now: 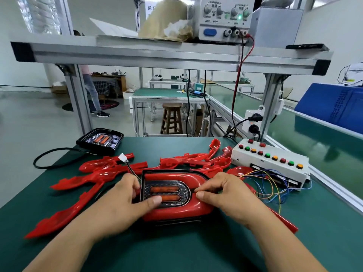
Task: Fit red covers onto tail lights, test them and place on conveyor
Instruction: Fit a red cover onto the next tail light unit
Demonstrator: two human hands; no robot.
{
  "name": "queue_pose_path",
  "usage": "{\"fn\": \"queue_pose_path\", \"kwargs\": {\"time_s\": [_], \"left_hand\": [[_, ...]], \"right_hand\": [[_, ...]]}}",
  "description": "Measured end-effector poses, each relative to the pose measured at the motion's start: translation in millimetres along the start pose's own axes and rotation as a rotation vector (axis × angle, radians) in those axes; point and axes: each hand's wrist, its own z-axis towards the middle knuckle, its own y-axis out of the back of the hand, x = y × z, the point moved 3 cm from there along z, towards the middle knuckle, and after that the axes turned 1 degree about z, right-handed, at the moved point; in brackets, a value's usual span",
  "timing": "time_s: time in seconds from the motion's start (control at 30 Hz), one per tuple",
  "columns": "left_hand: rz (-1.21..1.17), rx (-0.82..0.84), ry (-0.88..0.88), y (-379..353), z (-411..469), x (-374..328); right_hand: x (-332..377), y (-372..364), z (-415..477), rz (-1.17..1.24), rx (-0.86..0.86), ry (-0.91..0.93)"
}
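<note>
A tail light (167,191) with a red cover (176,212) on it lies on the green mat in front of me. My left hand (121,201) grips its left edge, thumb lying across the lower orange strip. My right hand (222,195) holds its right side, fingers curled over the red cover's curve. A wire with a white plug (123,158) runs from the light's left side. Several loose red covers (102,173) are spread behind and to the left. A second tail light (100,141) without a red cover sits at the mat's far left.
A white test box (271,161) with coloured buttons and loose coloured wires stands at the right. Beyond it runs the green conveyor (314,138) with a blue bin (337,105). A power supply (224,18) sits on the aluminium shelf (157,54) overhead.
</note>
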Motion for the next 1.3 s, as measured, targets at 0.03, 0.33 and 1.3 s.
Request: {"fn": "queue_pose_path", "kwargs": {"time_s": [0.03, 0.33, 1.3], "left_hand": [[-0.038, -0.011, 0.035, -4.0, 0.4, 0.3], [-0.470, -0.061, -0.008, -20.8, 4.4, 2.9], [-0.703, -0.150, -0.352, -7.9, 8.9, -0.7]], "right_hand": [[-0.6, -0.9, -0.2, -0.001, -0.010, -0.010], [-14.4, -2.7, -1.4, -0.042, -0.028, -0.287], [1.3, -15.0, 3.6, 1.072, 0.082, -0.007]]}}
